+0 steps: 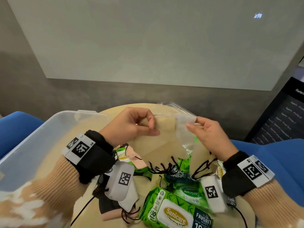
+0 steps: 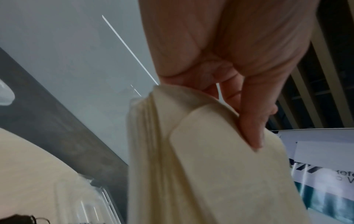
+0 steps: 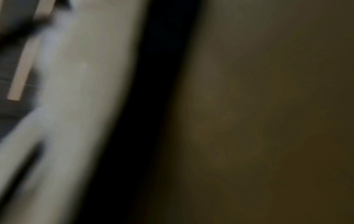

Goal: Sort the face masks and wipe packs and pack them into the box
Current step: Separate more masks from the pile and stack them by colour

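The left hand is pinching the top edge of a stack of cream face masks between thumb and curled forefinger; the left wrist view is showing the fingers clamped over the layered edges, probably so the stack hangs flat and stays together. The right hand is holding a clear plastic sleeve by its upper corner against the stack's right side, thumb and fingers pinching it, apparently either drawing it off the masks or slipping it on; which one cannot be told. The right wrist view is giving only blur.

Black ear loops are dangling from the lifted masks over the round table. Beneath them green Sanicare wipe packs are lying mixed with more masks, still unsorted. The clear plastic box is sitting at the left, just beside the left forearm, within easy reach for packing, and its visible part is showing nothing inside yet.
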Demonstrator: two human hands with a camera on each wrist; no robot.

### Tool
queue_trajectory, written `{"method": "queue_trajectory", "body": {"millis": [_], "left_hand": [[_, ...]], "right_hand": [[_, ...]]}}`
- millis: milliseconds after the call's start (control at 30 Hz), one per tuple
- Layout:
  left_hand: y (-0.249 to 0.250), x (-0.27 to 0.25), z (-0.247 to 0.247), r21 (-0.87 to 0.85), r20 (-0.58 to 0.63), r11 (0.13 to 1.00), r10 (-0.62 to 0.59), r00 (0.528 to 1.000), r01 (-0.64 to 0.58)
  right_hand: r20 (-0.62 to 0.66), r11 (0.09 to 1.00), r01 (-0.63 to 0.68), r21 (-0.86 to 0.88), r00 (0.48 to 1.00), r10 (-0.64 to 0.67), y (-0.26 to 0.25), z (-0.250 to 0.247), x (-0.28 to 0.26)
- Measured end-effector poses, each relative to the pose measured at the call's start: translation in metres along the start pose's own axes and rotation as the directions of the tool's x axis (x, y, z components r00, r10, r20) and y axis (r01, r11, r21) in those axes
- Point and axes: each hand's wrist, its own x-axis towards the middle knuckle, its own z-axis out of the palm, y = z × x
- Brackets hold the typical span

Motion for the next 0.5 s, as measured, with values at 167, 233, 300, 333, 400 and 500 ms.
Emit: {"method": "queue_trajectory", "body": {"millis": [167,233,300,333,400,500], "left_hand": [[-0.002,0.003,0.015,-0.023,-0.014,1.000,0.009,1.000,-0.009],[-0.003,0.003,0.017,-0.052,-0.052,0.999,0.008,0.999,-0.010],[-0.004,0.004,0.018,-0.069,-0.077,0.997,0.018,0.997,-0.024],[-0.005,0.004,0.019,-0.078,-0.088,0.996,0.024,0.996,-0.031],[-0.008,0.003,0.020,-0.108,-0.106,0.993,0.025,0.994,-0.037],[-0.012,0.001,0.023,-0.141,-0.114,0.989,0.037,0.993,-0.053]], "right_hand": [[0.204,0.997,0.046,0.060,0.977,-0.058,-0.022,0.014,-0.010],[0.230,0.995,0.060,0.076,0.970,-0.076,-0.025,0.015,-0.013],[0.235,0.994,0.082,0.076,0.967,-0.098,-0.026,0.016,-0.015],[0.234,0.992,0.094,0.082,0.966,-0.111,-0.026,0.015,-0.015],[0.235,0.989,0.105,0.100,0.964,-0.126,-0.027,0.016,-0.016],[0.242,0.986,0.101,0.136,0.961,-0.132,-0.030,0.017,-0.018]]}}
